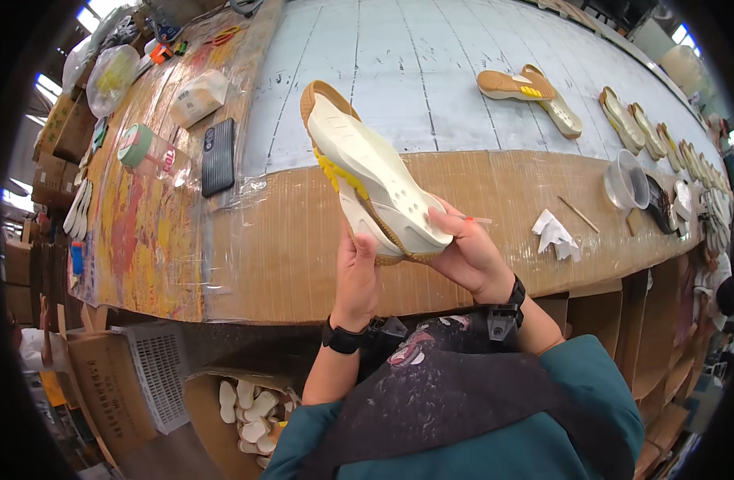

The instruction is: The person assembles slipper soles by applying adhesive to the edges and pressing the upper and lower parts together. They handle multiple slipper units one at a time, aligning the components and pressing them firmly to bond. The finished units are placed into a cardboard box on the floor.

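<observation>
Both my hands hold up a cream shoe sole (pixel 375 160) with a tan toe edge and yellow side accents, tilted with its tan-edged end pointing away from me. My left hand (pixel 357 276) grips its near left side, thumb upright against the edge. Around the near right end, my right hand (pixel 472 254) has its thumb pressed on the upper face. A thin stick-like tool with a red band (pixel 475 219) juts out by the right thumb; how it is held is hidden. Beneath the sole lies a cardboard sheet (pixel 279 264) along the table's near edge.
Two more soles (pixel 535 92) lie overlapping farther back, and several stand in a row (pixel 623 120) at right. A clear plastic cup (pixel 625 180), a crumpled white cloth (pixel 556 234) and a thin stick (pixel 579 214) sit rightward. Leftward are a black phone (pixel 217 158), a lidded jar (pixel 143 148) and a tissue pack (pixel 199 98).
</observation>
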`<control>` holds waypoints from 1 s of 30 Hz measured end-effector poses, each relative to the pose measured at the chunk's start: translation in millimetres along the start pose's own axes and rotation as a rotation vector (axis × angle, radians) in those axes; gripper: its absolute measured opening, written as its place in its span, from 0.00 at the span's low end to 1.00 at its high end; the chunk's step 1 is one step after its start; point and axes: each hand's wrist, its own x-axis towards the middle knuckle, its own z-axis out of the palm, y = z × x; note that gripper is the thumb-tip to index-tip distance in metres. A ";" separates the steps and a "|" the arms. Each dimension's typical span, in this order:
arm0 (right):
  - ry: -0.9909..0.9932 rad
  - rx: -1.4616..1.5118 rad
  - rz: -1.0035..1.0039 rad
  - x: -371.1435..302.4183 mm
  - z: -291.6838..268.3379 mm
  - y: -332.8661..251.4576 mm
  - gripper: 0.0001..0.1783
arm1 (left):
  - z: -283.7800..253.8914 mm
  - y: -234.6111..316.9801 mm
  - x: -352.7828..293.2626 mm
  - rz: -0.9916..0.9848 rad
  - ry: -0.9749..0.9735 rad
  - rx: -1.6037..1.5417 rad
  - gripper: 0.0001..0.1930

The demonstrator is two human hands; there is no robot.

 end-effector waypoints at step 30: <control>0.955 -2.589 -0.190 -150.3 -175.6 -160.7 0.07 | 1.4 -14.4 3.9 -0.672 -0.616 -1.071 0.42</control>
